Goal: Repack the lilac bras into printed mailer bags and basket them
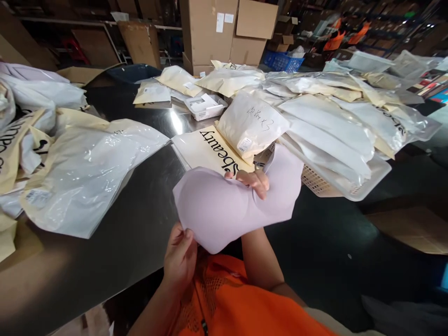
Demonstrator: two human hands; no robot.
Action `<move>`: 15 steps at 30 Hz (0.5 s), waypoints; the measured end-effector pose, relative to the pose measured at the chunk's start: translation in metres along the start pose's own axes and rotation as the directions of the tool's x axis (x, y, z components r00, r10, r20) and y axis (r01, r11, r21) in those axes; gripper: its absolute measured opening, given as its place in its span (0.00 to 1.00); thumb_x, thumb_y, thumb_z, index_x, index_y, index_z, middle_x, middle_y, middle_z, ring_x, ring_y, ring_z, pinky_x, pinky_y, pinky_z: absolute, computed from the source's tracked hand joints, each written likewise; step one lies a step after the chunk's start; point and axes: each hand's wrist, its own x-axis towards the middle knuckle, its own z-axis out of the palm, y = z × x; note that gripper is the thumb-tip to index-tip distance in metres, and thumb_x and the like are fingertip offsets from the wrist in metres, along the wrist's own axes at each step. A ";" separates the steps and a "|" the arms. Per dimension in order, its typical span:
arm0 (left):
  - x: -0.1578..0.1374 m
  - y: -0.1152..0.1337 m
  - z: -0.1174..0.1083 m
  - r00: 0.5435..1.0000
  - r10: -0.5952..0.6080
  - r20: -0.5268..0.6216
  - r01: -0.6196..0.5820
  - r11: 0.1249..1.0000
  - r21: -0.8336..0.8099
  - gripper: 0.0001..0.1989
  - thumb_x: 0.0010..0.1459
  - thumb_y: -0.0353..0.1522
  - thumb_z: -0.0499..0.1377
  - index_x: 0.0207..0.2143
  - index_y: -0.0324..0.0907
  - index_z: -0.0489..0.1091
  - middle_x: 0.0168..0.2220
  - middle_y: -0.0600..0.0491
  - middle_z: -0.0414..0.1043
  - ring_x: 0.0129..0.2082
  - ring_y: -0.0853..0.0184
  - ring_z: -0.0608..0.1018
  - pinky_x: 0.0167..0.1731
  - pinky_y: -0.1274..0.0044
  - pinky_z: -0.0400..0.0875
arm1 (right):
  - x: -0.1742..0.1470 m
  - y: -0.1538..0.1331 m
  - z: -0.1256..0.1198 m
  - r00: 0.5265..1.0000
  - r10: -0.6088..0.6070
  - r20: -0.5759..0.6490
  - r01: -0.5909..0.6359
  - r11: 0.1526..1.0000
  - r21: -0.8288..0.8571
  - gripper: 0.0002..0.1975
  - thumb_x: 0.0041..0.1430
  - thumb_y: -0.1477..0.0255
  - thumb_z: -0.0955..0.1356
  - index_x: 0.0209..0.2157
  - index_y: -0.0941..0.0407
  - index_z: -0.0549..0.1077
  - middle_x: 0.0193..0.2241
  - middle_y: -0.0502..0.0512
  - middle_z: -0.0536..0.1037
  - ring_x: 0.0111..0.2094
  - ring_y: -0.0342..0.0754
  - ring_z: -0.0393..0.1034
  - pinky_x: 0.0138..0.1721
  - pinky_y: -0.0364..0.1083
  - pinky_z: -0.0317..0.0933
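A pale lilac bra (213, 205) with smooth moulded cups is held up in front of my orange top, above the table's near edge. My left hand (180, 254) pinches its lower left edge between thumb and fingers. Behind the bra, my right hand (254, 182) reaches up, and its fingers curl over the top edge at the centre, between the cups. The bra hides the right palm. Just beyond it lie flat cream bags (196, 149) printed "beauty" and a stuffed bag (252, 123) with handwriting and a label.
Filled plastic bags (87, 168) lie heaped on the left of the dark metal table (136, 233). White baskets (322, 182) loaded with bags stand at the right. A small white tray (206, 107) sits behind. Cardboard boxes (210, 37) and people in orange vests (334, 41) are farther back.
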 end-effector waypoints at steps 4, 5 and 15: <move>0.003 0.016 -0.019 0.980 0.150 -0.132 -0.142 0.988 0.063 0.14 0.43 0.39 0.71 0.33 0.48 0.75 0.37 0.55 0.78 0.37 0.63 0.78 0.36 0.71 0.77 | -0.003 0.012 -0.017 0.972 0.163 0.168 -0.169 0.985 0.024 0.25 0.41 0.47 0.68 0.17 0.49 0.54 0.12 0.45 0.46 0.30 0.54 0.65 0.46 0.57 0.62; 0.003 0.019 -0.025 0.969 0.189 -0.161 -0.176 0.980 0.090 0.14 0.41 0.38 0.72 0.32 0.47 0.75 0.36 0.55 0.79 0.36 0.64 0.78 0.35 0.72 0.77 | -0.004 0.018 -0.020 0.958 0.174 0.228 -0.187 0.982 0.037 0.26 0.38 0.44 0.68 0.17 0.49 0.54 0.13 0.45 0.48 0.31 0.54 0.66 0.46 0.57 0.62; 0.015 0.036 -0.063 0.928 0.314 -0.203 -0.264 0.935 0.239 0.11 0.44 0.34 0.70 0.31 0.46 0.74 0.35 0.59 0.79 0.35 0.68 0.78 0.37 0.77 0.76 | -0.011 0.078 -0.045 0.933 0.210 0.293 -0.271 0.945 0.183 0.32 0.22 0.38 0.67 0.19 0.49 0.55 0.17 0.49 0.55 0.40 0.59 0.66 0.43 0.57 0.63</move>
